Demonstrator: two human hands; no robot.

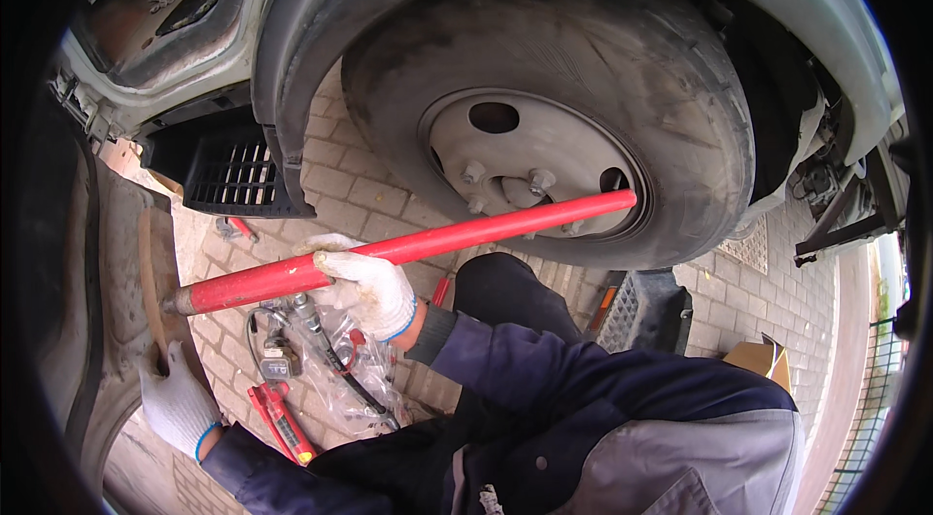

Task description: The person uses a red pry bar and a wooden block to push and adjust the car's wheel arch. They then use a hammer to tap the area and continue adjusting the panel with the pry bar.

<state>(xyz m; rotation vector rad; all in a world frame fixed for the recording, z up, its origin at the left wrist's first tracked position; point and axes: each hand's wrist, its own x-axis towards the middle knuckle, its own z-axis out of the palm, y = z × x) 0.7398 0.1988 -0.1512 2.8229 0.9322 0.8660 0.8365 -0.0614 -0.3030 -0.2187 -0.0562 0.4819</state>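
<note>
My right hand (374, 293), in a white knitted glove, is closed around a long red tube (466, 235). The tube runs slantwise across the view. Its far end overlaps the lower rim of a large truck wheel (573, 148); whether they touch I cannot tell. A narrower metal tip shows at the tube's left end, close to an open vehicle door (126, 253). Lower left, my gloved left hand (180, 403) grips the edge of that door, some fingers partly hidden. Bolts with nuts (536, 182) stick out around the wheel's centre.
On the paving (355, 194) below the tube lie a clear plastic bag (364, 360), a black hose (364, 394) with metal fittings and a red tool (282, 423). A black step (641, 316) and a cardboard box (758, 360) are to the right. The fender (292, 49) arches over the wheel.
</note>
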